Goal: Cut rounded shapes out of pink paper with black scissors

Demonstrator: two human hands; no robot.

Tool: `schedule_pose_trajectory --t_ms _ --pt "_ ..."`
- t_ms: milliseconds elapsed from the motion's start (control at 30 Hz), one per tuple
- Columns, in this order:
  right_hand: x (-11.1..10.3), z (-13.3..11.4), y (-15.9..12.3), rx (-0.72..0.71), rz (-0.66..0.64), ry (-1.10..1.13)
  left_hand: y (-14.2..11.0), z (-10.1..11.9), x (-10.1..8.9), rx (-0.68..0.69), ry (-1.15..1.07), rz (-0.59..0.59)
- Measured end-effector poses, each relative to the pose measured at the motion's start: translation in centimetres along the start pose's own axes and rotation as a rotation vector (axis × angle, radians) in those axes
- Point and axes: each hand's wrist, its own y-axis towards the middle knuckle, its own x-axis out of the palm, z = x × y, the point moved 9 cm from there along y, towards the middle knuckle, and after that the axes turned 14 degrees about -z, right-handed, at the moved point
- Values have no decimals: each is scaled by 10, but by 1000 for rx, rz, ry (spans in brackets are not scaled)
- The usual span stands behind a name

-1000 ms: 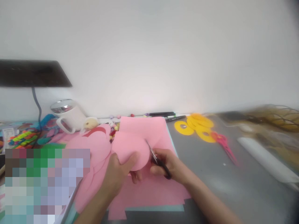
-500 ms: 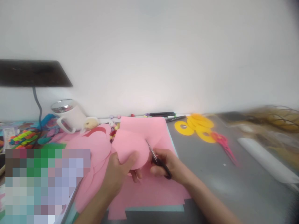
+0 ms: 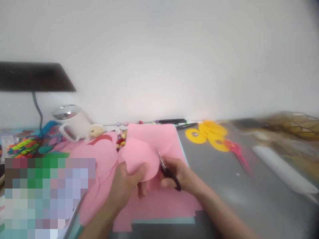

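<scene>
My left hand (image 3: 129, 177) pinches a piece of pink paper (image 3: 139, 157) with a rounded right edge, thumb on top and fingers beneath. Black-handled scissors (image 3: 170, 173) are in my right hand (image 3: 178, 172), the thumb and fingers at the handles. Their blades point up and left, right at the curved edge of the held paper. Under both hands lie larger pink sheets (image 3: 166, 205) over a light blue sheet (image 3: 161, 220). Several cut pink pieces (image 3: 103, 157) overlap to the left of my left hand.
Yellow paper rings (image 3: 195, 136) and pink scissors (image 3: 239, 156) lie to the right on the grey table (image 3: 224, 199). Black pens (image 3: 171, 121) rest by the wall. A white mug (image 3: 76, 124) stands back left below a dark screen (image 3: 35, 76). A white roll (image 3: 281, 169) lies far right.
The scissor blades have opened slightly at the paper's edge. My left fingers beneath the paper have shifted a little. The whole view has drifted slightly; the other things stay in place.
</scene>
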Motion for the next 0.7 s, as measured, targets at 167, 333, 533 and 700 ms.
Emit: schedule_pose_trajectory --t_ms 167,333,533,700 --pt "-1 -4 0 -16 5 -18 -1 1 0 -11 14 3" --pt "-2 -3 0 -11 2 -46 -3 4 0 -12 23 20" --pt "-3 1 -1 14 0 -50 -2 4 1 12 27 -3" --pt "-3 0 -1 19 2 -61 -2 6 0 27 27 6"
